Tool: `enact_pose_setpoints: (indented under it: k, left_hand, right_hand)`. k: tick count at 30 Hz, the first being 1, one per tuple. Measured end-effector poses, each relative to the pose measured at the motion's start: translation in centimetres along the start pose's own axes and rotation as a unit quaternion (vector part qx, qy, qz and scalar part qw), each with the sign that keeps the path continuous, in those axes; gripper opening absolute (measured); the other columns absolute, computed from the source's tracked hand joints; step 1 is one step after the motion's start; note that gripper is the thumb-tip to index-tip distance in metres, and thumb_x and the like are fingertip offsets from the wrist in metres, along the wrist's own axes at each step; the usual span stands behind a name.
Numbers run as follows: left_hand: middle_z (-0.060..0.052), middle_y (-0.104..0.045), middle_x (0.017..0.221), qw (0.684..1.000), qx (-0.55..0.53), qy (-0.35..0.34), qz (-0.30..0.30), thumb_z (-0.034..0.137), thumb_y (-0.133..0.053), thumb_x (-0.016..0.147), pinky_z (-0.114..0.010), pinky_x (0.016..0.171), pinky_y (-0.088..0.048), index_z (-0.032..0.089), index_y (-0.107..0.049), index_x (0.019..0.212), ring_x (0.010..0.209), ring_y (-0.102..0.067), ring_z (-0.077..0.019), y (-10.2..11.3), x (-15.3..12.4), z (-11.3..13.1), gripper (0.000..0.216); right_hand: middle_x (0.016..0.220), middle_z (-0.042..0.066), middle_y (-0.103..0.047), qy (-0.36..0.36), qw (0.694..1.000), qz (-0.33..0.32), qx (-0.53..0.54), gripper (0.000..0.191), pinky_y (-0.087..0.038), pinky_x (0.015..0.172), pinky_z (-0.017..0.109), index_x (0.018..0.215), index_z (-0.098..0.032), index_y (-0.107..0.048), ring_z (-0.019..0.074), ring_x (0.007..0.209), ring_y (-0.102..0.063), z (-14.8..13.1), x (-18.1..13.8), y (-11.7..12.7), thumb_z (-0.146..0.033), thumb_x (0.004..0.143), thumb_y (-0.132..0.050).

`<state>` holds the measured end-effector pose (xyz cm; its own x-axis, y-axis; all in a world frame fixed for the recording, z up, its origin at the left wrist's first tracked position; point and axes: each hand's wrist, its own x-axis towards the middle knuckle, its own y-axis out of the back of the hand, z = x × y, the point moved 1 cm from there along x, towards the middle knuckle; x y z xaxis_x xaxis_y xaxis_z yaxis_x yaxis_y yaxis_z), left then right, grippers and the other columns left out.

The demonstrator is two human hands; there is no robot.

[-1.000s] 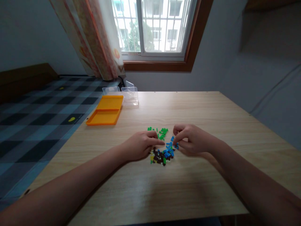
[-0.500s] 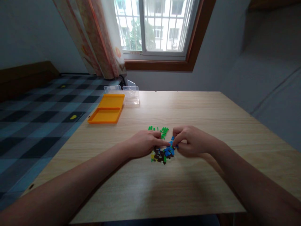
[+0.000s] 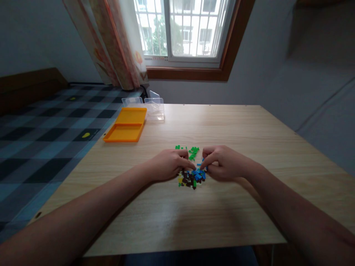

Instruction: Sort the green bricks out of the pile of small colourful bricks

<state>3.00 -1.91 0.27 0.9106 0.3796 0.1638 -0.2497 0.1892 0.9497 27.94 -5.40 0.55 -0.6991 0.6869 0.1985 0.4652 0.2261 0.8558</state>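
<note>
My left hand rests at the left of a pile of small toy bricks. Its index finger points out over the blue bricks, the other fingers curled, and nothing shows in its grasp. My right hand is opposite, its index finger reaching down to the same blue bricks, thumb apart from it; nothing held is visible. Dark brown bricks lie nearest me, with a few yellow bricks at their left. Green bricks form a separate loose group beyond my fingertips.
An opened orange case lies at the far left of the wooden table. Clear plastic boxes stand behind it. A bed with a checked cover adjoins the table's left side; a window is ahead.
My left index finger has drawn back slightly to the left, and my fingertips are a little further apart. A blue brick now shows by itself between the green group and the blue pile.
</note>
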Motion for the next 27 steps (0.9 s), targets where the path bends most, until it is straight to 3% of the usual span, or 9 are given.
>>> enact_pose_setpoints:
  k: [10,18,27]
  left_hand:
    - [-0.003,-0.063,0.087,0.992,-0.113,0.023,0.046,0.008,-0.050,0.093,-0.024,0.072,-0.047,0.024,-0.082,0.103,0.077,-0.061,-0.0136,-0.1,-0.4,-0.5,0.037]
    - [-0.002,-0.062,0.086,0.995,-0.085,0.011,0.059,0.008,-0.051,0.096,-0.024,0.068,-0.046,0.025,-0.081,0.107,0.072,-0.058,-0.0129,-0.1,-0.6,-0.3,0.036]
    - [-0.003,-0.065,0.092,0.999,-0.019,0.023,0.034,0.007,-0.052,0.095,-0.025,0.070,-0.048,0.031,-0.079,0.117,0.075,-0.062,-0.0135,-0.4,-0.6,-0.5,0.042]
  right_hand:
    - [0.087,0.004,-0.065,0.016,0.998,0.040,-0.040,0.034,-0.041,0.071,0.027,0.097,-0.025,-0.084,0.0149,0.077,-0.057,-0.1,0.8,-1.0,-0.007,0.081,-0.059]
    - [0.085,0.004,-0.063,-0.014,0.994,0.090,-0.063,0.031,-0.042,0.071,0.029,0.098,-0.022,-0.083,0.0159,0.076,-0.057,0.8,0.5,-0.6,-0.011,0.087,-0.057]
    - [0.085,0.003,-0.064,-0.001,1.000,0.027,-0.010,0.036,-0.042,0.068,0.027,0.097,-0.025,-0.085,0.0130,0.071,-0.057,0.8,-0.3,0.6,-0.007,0.080,-0.058]
